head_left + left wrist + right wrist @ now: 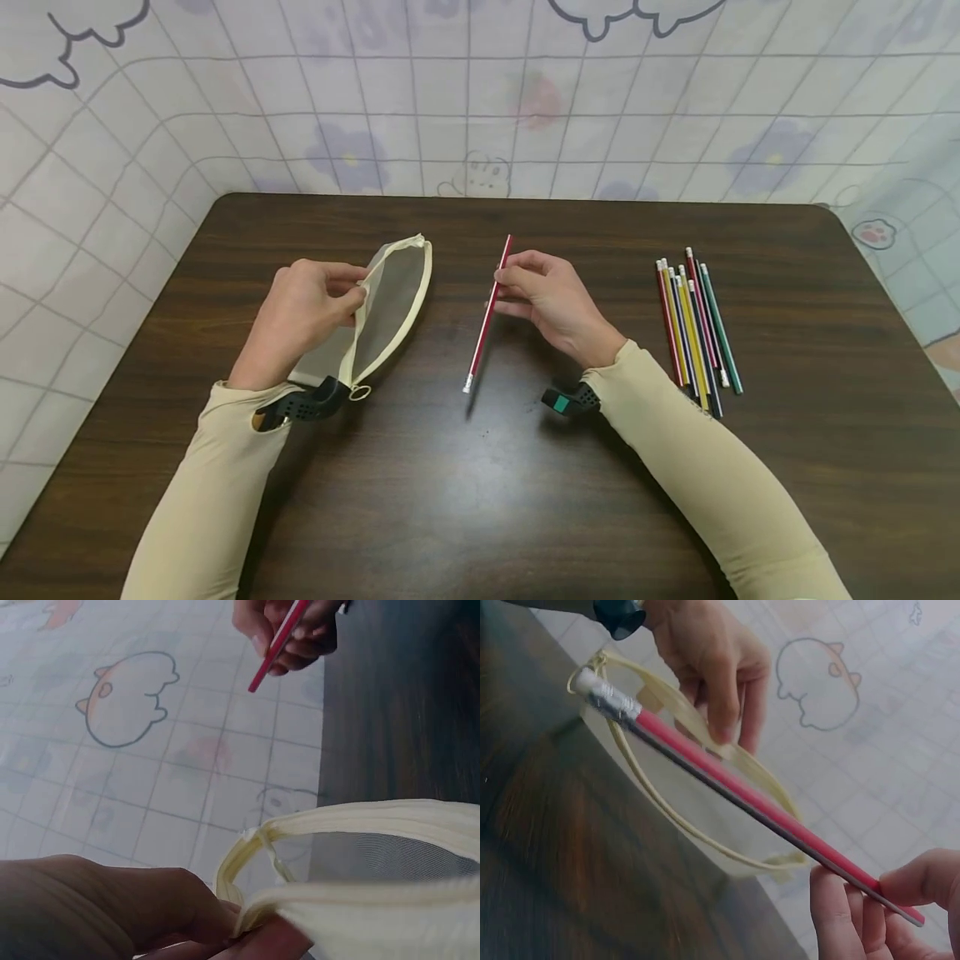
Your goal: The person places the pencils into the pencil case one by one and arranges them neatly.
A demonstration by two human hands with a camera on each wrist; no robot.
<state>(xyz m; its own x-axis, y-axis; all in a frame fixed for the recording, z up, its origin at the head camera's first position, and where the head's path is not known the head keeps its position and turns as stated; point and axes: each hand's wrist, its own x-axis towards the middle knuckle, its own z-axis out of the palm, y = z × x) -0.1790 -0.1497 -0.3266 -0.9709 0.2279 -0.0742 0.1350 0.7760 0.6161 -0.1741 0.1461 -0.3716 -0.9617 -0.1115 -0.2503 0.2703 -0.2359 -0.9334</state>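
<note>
1. The left hand (pixel 296 317), at the left, pinches the left rim of a pale zip pouch (pixel 399 292) between thumb and fingers; the pouch's mouth gapes.
2. The right hand (pixel 551 304), near the centre, pinches a red pencil (pixel 484 330) toward its far end, eraser pointing to the near side. The pencil is raised above the dark table (pixel 480 508), right of the pouch and apart from it.
3. Farther right, a bunch of pencils (pixel 692 329) lies on the table.
</note>
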